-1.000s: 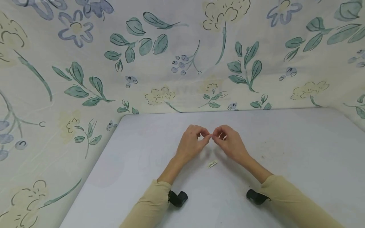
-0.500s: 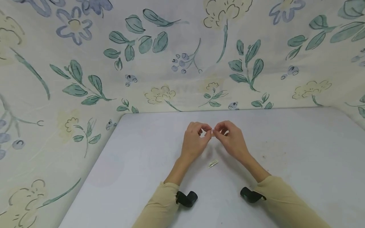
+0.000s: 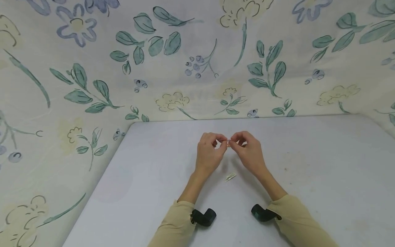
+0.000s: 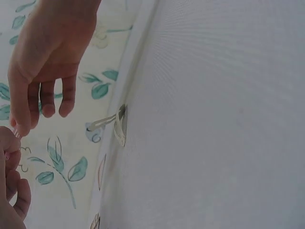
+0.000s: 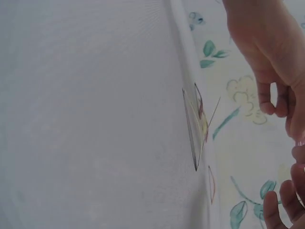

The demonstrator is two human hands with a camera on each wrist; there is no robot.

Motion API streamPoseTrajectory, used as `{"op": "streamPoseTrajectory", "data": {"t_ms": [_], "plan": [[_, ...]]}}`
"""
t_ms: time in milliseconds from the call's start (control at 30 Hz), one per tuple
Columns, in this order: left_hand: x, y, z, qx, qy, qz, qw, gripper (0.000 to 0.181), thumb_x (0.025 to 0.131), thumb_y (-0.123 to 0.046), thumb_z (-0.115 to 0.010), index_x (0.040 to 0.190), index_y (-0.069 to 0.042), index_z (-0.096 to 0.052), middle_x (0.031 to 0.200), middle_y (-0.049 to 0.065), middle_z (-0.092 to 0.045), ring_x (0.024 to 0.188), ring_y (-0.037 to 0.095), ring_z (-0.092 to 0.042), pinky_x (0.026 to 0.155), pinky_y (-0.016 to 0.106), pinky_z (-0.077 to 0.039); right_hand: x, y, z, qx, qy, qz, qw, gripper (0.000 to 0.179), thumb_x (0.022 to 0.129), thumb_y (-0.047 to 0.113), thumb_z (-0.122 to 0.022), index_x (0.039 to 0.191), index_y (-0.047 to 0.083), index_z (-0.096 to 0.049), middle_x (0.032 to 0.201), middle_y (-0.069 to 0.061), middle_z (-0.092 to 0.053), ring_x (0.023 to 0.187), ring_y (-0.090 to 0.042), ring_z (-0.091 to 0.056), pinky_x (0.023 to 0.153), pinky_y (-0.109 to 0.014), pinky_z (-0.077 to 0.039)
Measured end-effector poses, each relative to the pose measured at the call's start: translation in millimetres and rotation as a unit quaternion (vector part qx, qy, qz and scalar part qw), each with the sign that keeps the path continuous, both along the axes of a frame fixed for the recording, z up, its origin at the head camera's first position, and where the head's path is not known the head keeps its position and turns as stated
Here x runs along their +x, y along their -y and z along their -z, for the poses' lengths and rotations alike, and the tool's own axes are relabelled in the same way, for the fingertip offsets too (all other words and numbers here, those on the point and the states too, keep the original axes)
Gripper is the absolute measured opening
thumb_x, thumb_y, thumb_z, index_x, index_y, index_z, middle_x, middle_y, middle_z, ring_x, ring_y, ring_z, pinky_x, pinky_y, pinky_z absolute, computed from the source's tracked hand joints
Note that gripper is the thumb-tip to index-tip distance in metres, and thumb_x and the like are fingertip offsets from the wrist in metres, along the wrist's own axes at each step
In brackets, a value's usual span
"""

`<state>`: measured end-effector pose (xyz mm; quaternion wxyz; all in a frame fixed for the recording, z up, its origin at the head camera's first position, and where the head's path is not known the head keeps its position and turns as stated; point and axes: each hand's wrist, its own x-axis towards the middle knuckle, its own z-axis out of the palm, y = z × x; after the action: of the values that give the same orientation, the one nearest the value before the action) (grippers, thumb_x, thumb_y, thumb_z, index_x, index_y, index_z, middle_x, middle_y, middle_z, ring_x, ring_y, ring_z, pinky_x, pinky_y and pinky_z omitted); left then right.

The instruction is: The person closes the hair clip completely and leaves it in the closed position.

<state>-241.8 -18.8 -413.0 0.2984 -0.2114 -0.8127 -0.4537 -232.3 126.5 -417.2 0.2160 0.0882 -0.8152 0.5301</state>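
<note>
Near the far edge of the table, my left hand (image 3: 210,152) and right hand (image 3: 249,152) meet fingertip to fingertip. Between them they pinch a small pink-orange piece (image 3: 228,143), one hand at each end. The fingers cover most of it, so its kind cannot be made out; the right wrist view shows only a pink bit (image 5: 300,142). Nearer to me on the table lies a pale snap hair clip (image 3: 230,177), apart from both hands. Both wrist views show the clip (image 4: 120,126) from low down, with thin arms spread apart.
A white table (image 3: 148,192) lies under the hands. Behind and left of it hangs a floral cloth (image 3: 197,89). Black wrist cameras (image 3: 204,217) sit at both sleeves. A few tiny specks (image 3: 285,168) dot the tabletop on the right.
The fingertips have parted slightly, and the pink-orange piece shows between them. The left forearm has shifted right, the right forearm left. The hair clip has stayed in place.
</note>
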Motion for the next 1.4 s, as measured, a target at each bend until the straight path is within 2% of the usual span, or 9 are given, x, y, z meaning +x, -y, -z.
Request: {"op": "streamPoseTrajectory", "data": {"t_ms": [233,467,600,1000,1400], "plan": [[0.3,0.1,-2.9,-0.01,-0.016,-0.004,0.9998,0.005,0.081,-0.002,-0.072,0.08,-0.007,-0.072,0.077,0.003,-0.067,0.073,0.018,-0.053,0.065,0.024,-0.043,1.5,-1.8,-4.0,-0.003,0.006,0.002,1.0,0.012,0.087,0.007,-0.073,0.097,0.003,-0.066,0.09,-0.01,-0.067,0.079,-0.019,-0.052,0.065,-0.02,-0.04],[3.5,0.2,-2.5,0.002,-0.01,0.002,0.9999,0.006,0.08,-0.001,-0.071,0.081,-0.007,-0.073,0.076,0.004,-0.067,0.071,0.021,-0.052,0.065,0.024,-0.04,6.5,-2.0,-5.0,-0.012,0.008,-0.003,0.9999,0.011,0.088,0.009,-0.073,0.095,0.004,-0.067,0.089,-0.009,-0.067,0.077,-0.019,-0.05,0.061,-0.021,-0.038],[4.1,-0.7,-1.5,0.004,-0.019,-0.006,0.9998,0.005,0.08,-0.001,-0.073,0.08,-0.007,-0.072,0.075,0.004,-0.067,0.07,0.02,-0.051,0.064,0.024,-0.04,8.1,-1.3,-5.3,-0.02,0.011,-0.002,0.9997,0.011,0.088,0.009,-0.073,0.095,0.004,-0.067,0.088,-0.008,-0.066,0.077,-0.019,-0.049,0.06,-0.022,-0.037],[5.1,-2.0,-5.4,0.013,-0.016,-0.018,0.9996,0.006,0.08,-0.001,-0.073,0.078,-0.007,-0.074,0.073,0.003,-0.067,0.07,0.016,-0.05,0.063,0.025,-0.04,11.0,1.7,-8.7,-0.016,0.0,0.002,0.9999,0.01,0.089,0.009,-0.071,0.096,0.003,-0.067,0.086,-0.009,-0.064,0.077,-0.019,-0.048,0.061,-0.022,-0.037],[7.7,-0.3,-6.8,0.02,0.013,0.008,0.9997,0.002,0.084,-0.004,-0.072,0.083,-0.004,-0.073,0.077,0.004,-0.068,0.072,0.022,-0.053,0.064,0.022,-0.04,11.8,1.3,-9.1,-0.026,0.008,0.003,0.9996,0.01,0.089,0.01,-0.072,0.096,0.004,-0.067,0.088,-0.009,-0.065,0.079,-0.019,-0.053,0.063,-0.021,-0.042]]}}
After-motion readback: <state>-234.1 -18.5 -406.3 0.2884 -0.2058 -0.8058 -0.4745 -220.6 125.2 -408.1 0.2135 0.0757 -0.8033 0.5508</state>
